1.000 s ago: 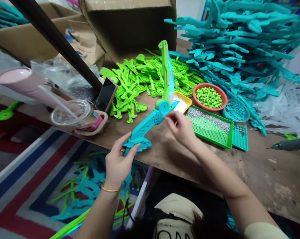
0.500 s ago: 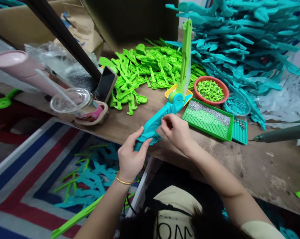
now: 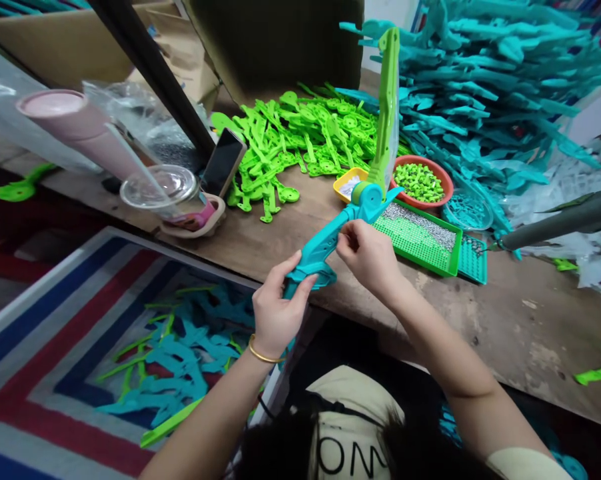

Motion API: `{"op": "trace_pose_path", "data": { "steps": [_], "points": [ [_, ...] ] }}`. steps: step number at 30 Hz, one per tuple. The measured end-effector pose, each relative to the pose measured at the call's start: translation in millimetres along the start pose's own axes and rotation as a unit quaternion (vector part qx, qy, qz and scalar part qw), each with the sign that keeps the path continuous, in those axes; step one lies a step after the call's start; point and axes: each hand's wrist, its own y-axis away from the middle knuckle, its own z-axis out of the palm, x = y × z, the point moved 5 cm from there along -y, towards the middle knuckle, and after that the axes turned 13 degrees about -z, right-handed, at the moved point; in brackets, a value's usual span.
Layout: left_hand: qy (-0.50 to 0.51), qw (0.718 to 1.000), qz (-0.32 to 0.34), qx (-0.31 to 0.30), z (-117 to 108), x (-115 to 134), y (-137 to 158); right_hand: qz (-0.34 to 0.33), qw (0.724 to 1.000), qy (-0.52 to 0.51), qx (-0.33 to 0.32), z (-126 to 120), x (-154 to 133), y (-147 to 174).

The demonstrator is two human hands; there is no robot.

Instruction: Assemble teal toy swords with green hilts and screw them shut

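Note:
My left hand (image 3: 276, 308) grips the lower end of a teal plastic toy part (image 3: 321, 245), held slanting over the table's front edge. A long lime-green plastic arm (image 3: 387, 110) stands up from the part's round joint at its far end. Against the part's right side, my right hand (image 3: 369, 259) is closed in a pinch; whatever is between its fingertips is hidden. Just beyond that hand lies a green perforated tray (image 3: 415, 245) with small metal pieces, probably screws, along its far side.
Behind are a heap of lime-green parts (image 3: 310, 130) and a tall teal stack (image 3: 480, 93). A red bowl (image 3: 448, 200) holds small green pieces. A dark tool (image 3: 555, 220) points in from the right. A lidded cup (image 3: 163, 193) and phone (image 3: 224, 162) stand left; a striped bin (image 3: 80, 300) sits below.
The view has shifted slightly, so both hands and the toy part appear a little further right. The left grip and the right-hand pinch look the same.

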Motion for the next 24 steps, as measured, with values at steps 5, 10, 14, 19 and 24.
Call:
{"op": "trace_pose_path", "data": {
  "steps": [5, 10, 14, 19, 24],
  "points": [
    [0.046, 0.998, -0.027, -0.015, 0, 4, 0, -0.051, 0.997, -0.024, 0.05, -11, -9, 6],
    [0.043, 0.999, 0.02, 0.021, -1, 3, 11, -0.105, 0.992, 0.035, 0.062, -12, -20, 3],
    [0.077, 0.995, 0.021, 0.066, -32, 3, 21, -0.157, 0.984, -0.036, 0.074, -8, -45, 11],
    [0.043, 0.942, 0.083, 0.323, -161, -17, 23, -0.064, 0.995, -0.048, 0.051, -6, -28, 47],
    [0.096, 0.876, -0.129, 0.455, -267, -138, 20, 0.137, 0.985, -0.002, -0.101, 8, 53, 111]
  ]
}}
